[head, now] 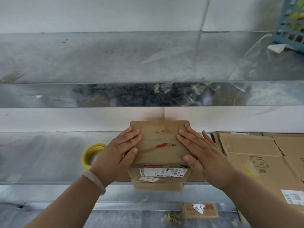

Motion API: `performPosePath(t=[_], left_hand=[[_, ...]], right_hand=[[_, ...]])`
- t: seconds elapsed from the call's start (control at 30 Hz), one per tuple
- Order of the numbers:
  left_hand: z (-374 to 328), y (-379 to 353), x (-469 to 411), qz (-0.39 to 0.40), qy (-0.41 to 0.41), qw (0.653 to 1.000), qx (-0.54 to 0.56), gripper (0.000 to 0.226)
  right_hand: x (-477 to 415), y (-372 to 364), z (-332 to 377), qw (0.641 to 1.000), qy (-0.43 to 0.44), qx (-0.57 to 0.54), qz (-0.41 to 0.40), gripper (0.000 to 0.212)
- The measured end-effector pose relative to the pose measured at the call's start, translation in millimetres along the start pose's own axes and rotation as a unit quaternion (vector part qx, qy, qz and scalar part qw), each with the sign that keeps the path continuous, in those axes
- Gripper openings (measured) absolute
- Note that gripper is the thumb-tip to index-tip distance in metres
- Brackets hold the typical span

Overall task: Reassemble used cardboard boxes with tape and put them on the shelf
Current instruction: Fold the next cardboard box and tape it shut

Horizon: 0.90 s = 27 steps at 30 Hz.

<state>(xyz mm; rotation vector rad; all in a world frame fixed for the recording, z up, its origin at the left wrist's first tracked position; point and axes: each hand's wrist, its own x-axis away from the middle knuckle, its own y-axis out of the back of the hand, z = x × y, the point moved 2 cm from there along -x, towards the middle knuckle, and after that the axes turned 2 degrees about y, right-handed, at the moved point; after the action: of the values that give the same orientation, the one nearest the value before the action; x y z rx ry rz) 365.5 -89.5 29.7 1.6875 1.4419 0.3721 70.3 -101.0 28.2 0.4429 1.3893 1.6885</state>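
One small labelled cardboard piece nearest, below. Two hands, left hand and right hand, fingers straight, pressing top of one cardboard box at metal shelf front edge. One tape roll left of box; flattened cardboard right. One blue basket farthest.

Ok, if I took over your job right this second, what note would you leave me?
The left hand lies flat on the left of the box top, fingers straight. The right hand lies flat on the right.
The box stands closed at the front edge of the lower metal shelf.
The tape roll sits just left of the box.
The flattened cardboard lies to its right.
Done: box folded shut; I cannot tell if its seam is taped.
Left: check the seam, shelve it, build the flat ones.
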Motion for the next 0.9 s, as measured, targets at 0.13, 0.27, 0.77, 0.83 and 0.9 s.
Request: performPosePath(t=[0.13, 0.27, 0.77, 0.83, 0.9], left_hand=[[1, -2, 3, 0.011, -0.014, 1.000, 0.009, 0.049], [3, -2, 0, 0.001, -0.016, 1.000, -0.008, 0.051], [-26, -3, -26, -0.159, 0.231, 0.958, 0.065, 0.007], [-26, -1, -29, -0.148, 0.238, 0.957, 0.071, 0.012], [-25, -1, -28, -0.140, 0.245, 0.956, 0.080, 0.016]], right_hand=[[3, 1, -4, 1.000, 0.010, 0.014, 0.022, 0.072], [1, -2, -1, 1.000, -0.002, 0.023, 0.006, 0.072], [-30, 15, 24, 0.940, -0.259, -0.185, -0.121, 0.012], [-32, 14, 24, 0.939, -0.267, -0.180, -0.122, 0.016], [-33, 13, 23, 0.939, -0.272, -0.182, -0.105, 0.031]])
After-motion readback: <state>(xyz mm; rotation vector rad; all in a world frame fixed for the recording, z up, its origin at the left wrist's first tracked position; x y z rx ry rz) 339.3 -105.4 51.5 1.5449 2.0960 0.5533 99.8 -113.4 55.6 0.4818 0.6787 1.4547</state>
